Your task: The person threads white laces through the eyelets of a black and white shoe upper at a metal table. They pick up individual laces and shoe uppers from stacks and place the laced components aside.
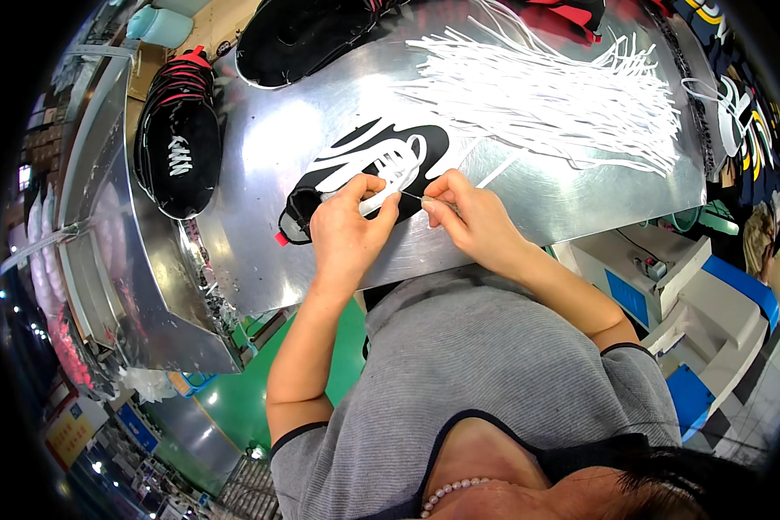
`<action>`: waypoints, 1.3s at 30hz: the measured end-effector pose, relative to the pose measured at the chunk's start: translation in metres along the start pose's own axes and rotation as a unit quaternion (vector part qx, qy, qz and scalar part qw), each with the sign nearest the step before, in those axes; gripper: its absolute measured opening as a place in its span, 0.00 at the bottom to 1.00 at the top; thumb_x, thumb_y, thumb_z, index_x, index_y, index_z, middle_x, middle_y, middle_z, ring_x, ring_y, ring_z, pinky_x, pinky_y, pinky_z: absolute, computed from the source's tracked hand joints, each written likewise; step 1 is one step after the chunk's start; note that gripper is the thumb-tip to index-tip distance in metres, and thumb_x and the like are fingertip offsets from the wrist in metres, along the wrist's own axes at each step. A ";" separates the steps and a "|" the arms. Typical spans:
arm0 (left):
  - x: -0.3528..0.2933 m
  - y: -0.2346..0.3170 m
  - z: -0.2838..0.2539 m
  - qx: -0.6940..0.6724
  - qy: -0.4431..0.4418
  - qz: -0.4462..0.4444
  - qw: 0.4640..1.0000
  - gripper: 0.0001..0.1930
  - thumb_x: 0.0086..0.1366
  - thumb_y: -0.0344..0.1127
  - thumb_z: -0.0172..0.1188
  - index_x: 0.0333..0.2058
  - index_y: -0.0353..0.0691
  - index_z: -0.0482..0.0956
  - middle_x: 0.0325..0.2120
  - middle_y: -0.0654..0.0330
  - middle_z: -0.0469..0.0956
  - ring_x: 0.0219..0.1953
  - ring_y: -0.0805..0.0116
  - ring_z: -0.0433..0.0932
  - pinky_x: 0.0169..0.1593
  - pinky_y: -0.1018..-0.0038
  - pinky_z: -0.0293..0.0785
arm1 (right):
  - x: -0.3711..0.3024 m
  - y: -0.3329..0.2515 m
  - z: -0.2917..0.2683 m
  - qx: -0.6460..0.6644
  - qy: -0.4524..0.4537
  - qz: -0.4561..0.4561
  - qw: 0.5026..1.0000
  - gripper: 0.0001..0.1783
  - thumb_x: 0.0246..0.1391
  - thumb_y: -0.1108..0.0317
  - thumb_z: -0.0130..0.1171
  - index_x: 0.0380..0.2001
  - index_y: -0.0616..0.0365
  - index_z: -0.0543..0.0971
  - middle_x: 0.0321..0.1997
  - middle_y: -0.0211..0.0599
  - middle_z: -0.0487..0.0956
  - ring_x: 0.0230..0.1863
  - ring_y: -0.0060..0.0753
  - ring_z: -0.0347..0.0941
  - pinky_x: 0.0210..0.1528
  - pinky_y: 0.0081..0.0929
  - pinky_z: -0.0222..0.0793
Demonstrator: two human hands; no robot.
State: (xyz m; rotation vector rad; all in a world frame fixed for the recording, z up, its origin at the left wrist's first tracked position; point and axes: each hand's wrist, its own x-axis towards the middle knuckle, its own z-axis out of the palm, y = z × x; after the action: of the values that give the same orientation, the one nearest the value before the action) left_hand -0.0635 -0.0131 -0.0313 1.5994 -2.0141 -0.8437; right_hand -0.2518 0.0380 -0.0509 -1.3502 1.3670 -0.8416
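your left hand sat on the near end of the black shoe upper, thumb and forefinger pinched on the white lace where it crossed the eyelets. your right hand was pinched shut too, fingertips closed on the thin free end of that lace, drawn taut between the two hands. the upper lay flat on the steel bench, near its front edge, touching your left fingers, with its red tab pointing toward you.

judgement on doing this step well: you were right to keep the left pinch close to the eyelet row, since that stops the soft upper from sliding on the slick metal. a short grip on the lace tip gave you aim; a longer one would likely let it flop. pulling level with the bench, not upward, should keep the crossings flat. whether the tip had already entered an eyelet could not be told, as your fingers hid it.

a loose heap of white laces lay on the far right of the bench, well apart from your hands. another black shoe with red trim rested off the bench's left edge, and a further dark upper lay at the far side.
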 end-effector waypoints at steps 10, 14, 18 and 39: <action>-0.017 0.002 0.015 0.046 0.062 0.193 0.978 0.08 0.53 0.29 0.68 0.32 0.40 0.79 0.23 0.58 0.79 0.22 0.57 0.77 0.27 0.66 0.70 | 0.012 -0.002 0.019 0.113 0.012 0.070 0.991 0.12 0.62 0.63 0.55 0.37 0.61 0.70 0.26 0.40 0.80 0.29 0.39 0.78 0.35 0.34 0.71; -0.027 -0.004 -0.001 0.116 0.041 0.221 0.968 0.08 0.53 0.27 0.69 0.32 0.38 0.79 0.23 0.59 0.78 0.24 0.58 0.77 0.28 0.69 0.70 | 0.003 -0.014 -0.020 -0.065 -0.089 0.022 0.994 0.10 0.62 0.64 0.57 0.40 0.58 0.73 0.27 0.37 0.79 0.27 0.30 0.74 0.35 0.29 0.69; -0.032 -0.010 -0.005 0.132 0.064 0.272 0.951 0.07 0.53 0.27 0.67 0.31 0.40 0.78 0.21 0.61 0.74 0.23 0.63 0.74 0.28 0.69 0.68 | 0.007 -0.035 -0.040 -0.151 0.007 -0.159 0.976 0.13 0.55 0.70 0.61 0.44 0.55 0.77 0.30 0.35 0.81 0.30 0.34 0.79 0.32 0.28 0.73; -0.028 -0.012 -0.009 0.009 -0.009 0.231 0.973 0.22 0.56 0.33 0.69 0.48 0.37 0.74 0.29 0.55 0.80 0.29 0.56 0.79 0.34 0.65 0.74 | 0.066 -0.058 -0.031 0.241 -0.030 -0.067 0.968 0.09 0.55 0.73 0.65 0.40 0.59 0.82 0.39 0.29 0.82 0.42 0.19 0.76 0.48 0.21 0.72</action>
State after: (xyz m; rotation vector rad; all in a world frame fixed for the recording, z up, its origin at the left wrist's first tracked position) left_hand -0.0426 0.0104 -0.0320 1.0590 -2.2778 -0.6612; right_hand -0.2568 -0.0394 0.0007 -1.0804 0.9470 -1.1287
